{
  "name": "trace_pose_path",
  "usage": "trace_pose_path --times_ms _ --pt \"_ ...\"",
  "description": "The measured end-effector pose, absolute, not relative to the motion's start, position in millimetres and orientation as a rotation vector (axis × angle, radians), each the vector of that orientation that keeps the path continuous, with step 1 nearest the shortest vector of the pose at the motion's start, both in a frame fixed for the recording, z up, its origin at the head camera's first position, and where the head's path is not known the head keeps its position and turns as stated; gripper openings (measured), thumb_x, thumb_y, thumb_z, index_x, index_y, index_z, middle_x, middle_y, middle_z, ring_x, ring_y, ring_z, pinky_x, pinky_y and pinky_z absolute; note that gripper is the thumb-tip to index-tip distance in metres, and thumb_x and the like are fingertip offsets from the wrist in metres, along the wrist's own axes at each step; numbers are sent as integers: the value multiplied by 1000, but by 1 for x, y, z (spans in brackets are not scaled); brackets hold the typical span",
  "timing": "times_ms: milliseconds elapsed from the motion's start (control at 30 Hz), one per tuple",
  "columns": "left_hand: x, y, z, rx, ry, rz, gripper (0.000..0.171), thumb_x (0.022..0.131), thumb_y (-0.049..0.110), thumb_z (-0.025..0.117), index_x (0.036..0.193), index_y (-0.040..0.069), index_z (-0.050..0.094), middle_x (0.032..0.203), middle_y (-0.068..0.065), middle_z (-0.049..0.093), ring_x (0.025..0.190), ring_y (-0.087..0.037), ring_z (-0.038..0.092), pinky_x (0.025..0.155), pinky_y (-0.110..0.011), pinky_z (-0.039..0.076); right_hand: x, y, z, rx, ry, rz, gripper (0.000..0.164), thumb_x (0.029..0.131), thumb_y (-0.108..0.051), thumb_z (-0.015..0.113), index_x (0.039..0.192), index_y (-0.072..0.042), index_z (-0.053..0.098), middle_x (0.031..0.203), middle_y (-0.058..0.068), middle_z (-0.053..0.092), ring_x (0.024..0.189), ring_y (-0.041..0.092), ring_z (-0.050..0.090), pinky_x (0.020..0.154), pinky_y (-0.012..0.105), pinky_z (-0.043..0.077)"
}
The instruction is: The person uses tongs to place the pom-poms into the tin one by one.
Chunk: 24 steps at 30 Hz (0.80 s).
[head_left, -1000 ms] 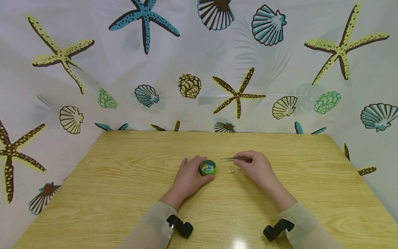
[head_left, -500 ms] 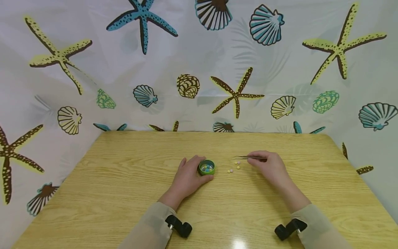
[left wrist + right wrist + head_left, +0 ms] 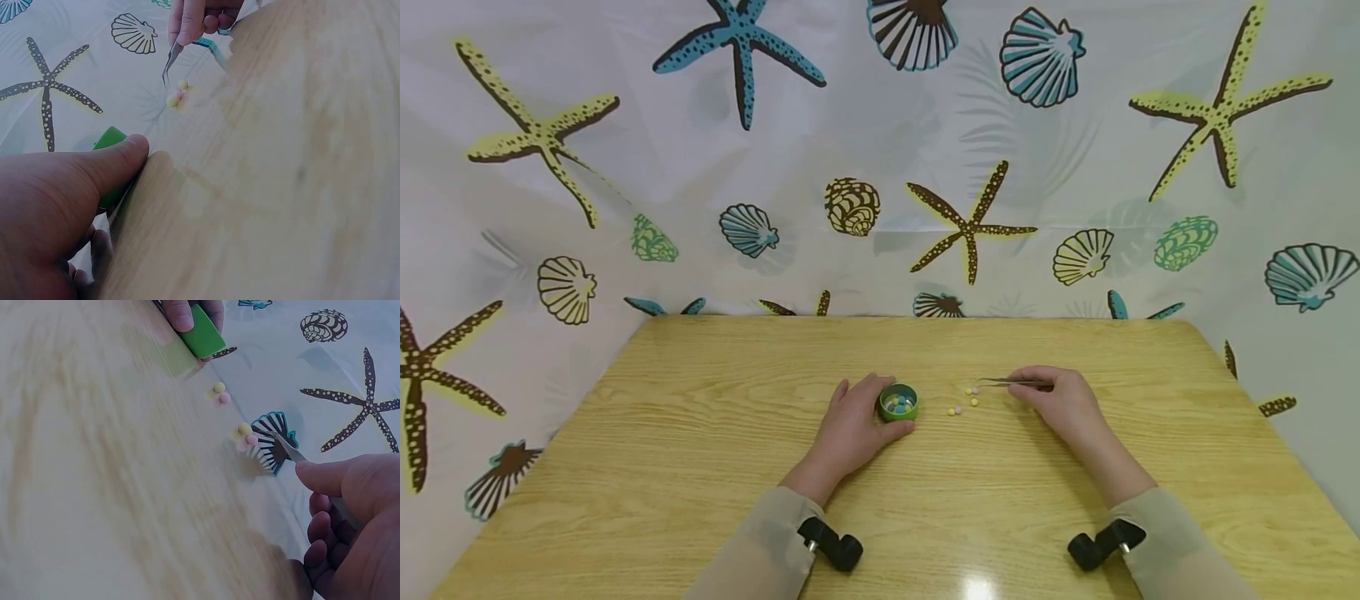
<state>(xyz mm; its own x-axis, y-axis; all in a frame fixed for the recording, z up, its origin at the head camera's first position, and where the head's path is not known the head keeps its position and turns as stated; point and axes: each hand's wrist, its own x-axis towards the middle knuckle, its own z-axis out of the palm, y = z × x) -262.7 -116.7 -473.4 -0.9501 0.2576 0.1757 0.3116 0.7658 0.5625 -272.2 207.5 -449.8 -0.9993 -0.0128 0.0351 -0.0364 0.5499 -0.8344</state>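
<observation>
- On the wooden table (image 3: 700, 417), left of the loose beads, the green container (image 3: 898, 419) stands upright with its mouth facing up.
- Around its outer wall, the left hand (image 3: 850, 421) curls, thumb on the near side and fingers on the far side, gripping it.
- Inside the container lie small beads (image 3: 899, 404) in blue, yellow and pale tones; their number is too hard to count.
- To the right, the right hand (image 3: 1063, 406) pinches metal tweezers (image 3: 1028, 383) between thumb and fingers, their bent tips pointing left.
- Those tips stand slightly parted, just beside the far pair of beads; whether they touch it, I cannot tell.
- That far pair is a yellow bead (image 3: 968, 391) next to a pink bead (image 3: 975, 390).
- Just nearer the person sits a single yellow bead (image 3: 974, 402).
- Nearer still, toward the container, a second pair rests: yellow (image 3: 951, 412) beside pink (image 3: 958, 410).
- Both forearms wear beige sleeves (image 3: 1183, 550), with a black mount (image 3: 1107, 543) at each wrist.
- Behind the table hangs a white cloth (image 3: 685, 167) printed with starfish and shells.
</observation>
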Motion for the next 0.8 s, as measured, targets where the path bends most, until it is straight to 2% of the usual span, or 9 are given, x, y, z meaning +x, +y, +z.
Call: trace_pose_path --times_ms 233,800 --pt "-262 -116 -470 -457 -2876 -948 74 95 36 91 155 3 60 157 -18 61 157 -37 44 136 -57 13 -275 208 -453 47 -2744 1473 25 106 -22 79 127 -8 83 127 13 78 116 30 69 89 36 54" --pt "-263 -117 -472 -459 -2870 -953 75 96 36 91 155 3 60 158 -18 60 157 -37 44 136 -57 12 -274 207 -457 101 -2759 1453 23 106 -20 79 124 -7 84 124 13 79 110 30 70 90 39 55"
